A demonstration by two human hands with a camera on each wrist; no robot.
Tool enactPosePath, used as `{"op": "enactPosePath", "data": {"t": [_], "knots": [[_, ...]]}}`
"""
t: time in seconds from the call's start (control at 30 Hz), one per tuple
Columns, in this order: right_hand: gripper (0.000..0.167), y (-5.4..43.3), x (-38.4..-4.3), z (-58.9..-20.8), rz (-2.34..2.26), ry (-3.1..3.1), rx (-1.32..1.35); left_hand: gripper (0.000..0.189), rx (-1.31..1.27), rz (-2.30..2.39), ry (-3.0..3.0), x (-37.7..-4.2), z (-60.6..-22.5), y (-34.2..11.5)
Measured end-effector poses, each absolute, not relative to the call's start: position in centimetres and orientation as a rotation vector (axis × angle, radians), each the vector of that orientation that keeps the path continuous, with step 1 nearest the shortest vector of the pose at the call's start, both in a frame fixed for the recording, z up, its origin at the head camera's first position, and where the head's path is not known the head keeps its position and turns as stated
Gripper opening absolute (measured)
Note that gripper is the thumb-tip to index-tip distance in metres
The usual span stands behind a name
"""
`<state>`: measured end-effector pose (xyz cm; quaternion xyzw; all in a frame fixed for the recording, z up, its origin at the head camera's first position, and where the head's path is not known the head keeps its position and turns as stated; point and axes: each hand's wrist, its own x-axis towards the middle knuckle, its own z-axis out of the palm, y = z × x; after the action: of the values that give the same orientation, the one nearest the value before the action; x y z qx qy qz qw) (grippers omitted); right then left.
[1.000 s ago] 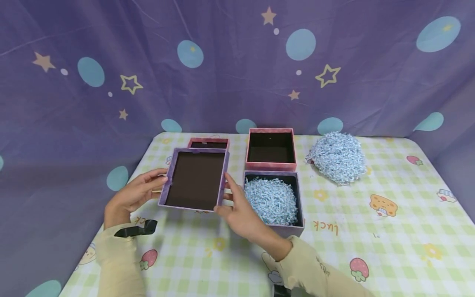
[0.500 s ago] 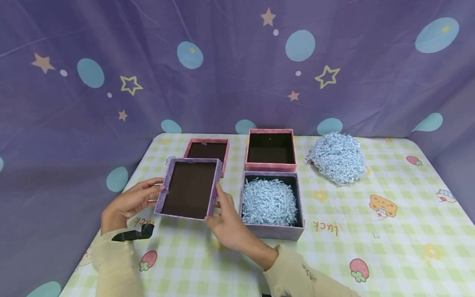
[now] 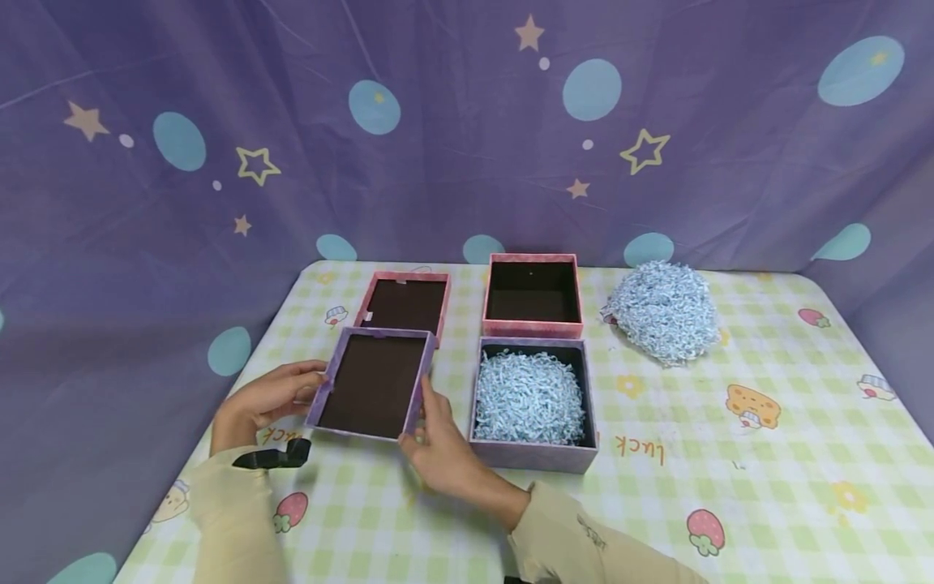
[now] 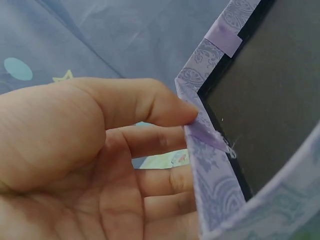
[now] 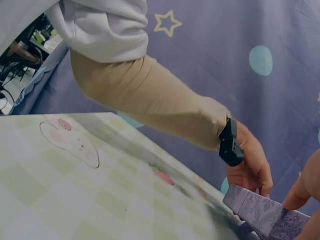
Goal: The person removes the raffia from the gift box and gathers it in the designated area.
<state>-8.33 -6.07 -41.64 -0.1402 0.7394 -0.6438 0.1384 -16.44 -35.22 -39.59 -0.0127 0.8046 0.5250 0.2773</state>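
Observation:
Both hands hold a shallow purple box lid [image 3: 375, 385], its dark inside facing up. At its left rim, my left hand [image 3: 273, 397] pinches it; the left wrist view shows the thumb on the paisley-patterned edge [image 4: 215, 170] and the fingers against the outer side. My right hand [image 3: 441, 450] grips the right side near the front corner. Just behind lies a pink lid [image 3: 407, 302], inside up, its front edge partly hidden by the purple one. Right of my right hand stands a purple box [image 3: 536, 457] filled with blue shredded paper [image 3: 529, 397].
Behind the purple box stands an open pink box [image 3: 533, 328] with a dark inside. A heap of blue shredded paper [image 3: 664, 312] lies at the back right. A checked cloth [image 3: 657, 511] covers the table, and a purple curtain [image 3: 452, 146] hangs behind it.
The purple lid, held in both hands, has come down and toward me, slightly left, uncovering more of the pink lid. The boxes and the paper heap have stayed put.

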Motion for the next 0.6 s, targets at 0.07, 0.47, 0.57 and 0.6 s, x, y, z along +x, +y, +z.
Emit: {"op": "enactPosePath", "data": {"t": [0.07,0.47,0.57,0.6], "knots": [[0.082,-6.2,-8.4,-42.0,-1.835,2.158,-0.395,0.055,-0.031,1.407,2.148,-16.4,-39.8,-35.3],[0.082,-6.8,-9.2,-43.8,-1.955,1.965,-0.359,0.053,-0.1,1.309,2.162,-16.3,-40.0,-35.1],[0.079,-6.8,-9.3,-44.0,-1.971,1.945,-0.38,0.053,-0.109,1.277,2.181,-16.2,-39.6,-34.8],[0.078,-6.8,-9.4,-44.0,-1.983,1.932,-0.392,0.053,-0.111,1.272,2.183,-16.2,-39.5,-34.8]]}}
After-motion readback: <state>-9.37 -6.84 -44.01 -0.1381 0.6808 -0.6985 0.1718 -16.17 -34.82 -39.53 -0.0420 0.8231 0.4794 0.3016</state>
